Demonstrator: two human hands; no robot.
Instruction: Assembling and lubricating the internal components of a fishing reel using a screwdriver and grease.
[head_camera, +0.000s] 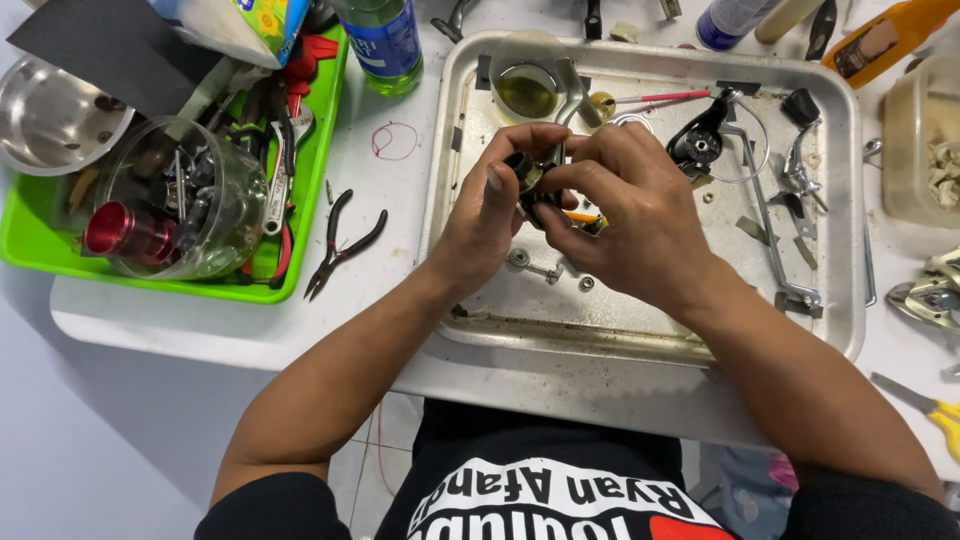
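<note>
- Our left hand (487, 222) and right hand (628, 222) together pinch a small black part (524, 172).
- Beneath them, the metal tray (640, 330) holds loose parts.
- Beyond them sits a cup of yellowish liquid (527, 92).

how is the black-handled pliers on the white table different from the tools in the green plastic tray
The black-handled pliers lie alone, flat on the white table, handles spread apart. The tools in the green plastic tray are piled together, crossing one another, and several have red handles rather than black. The pliers sit beside the tray, apart from it. Both are out of the left hand and right hand, which work over the metal tray.
</note>
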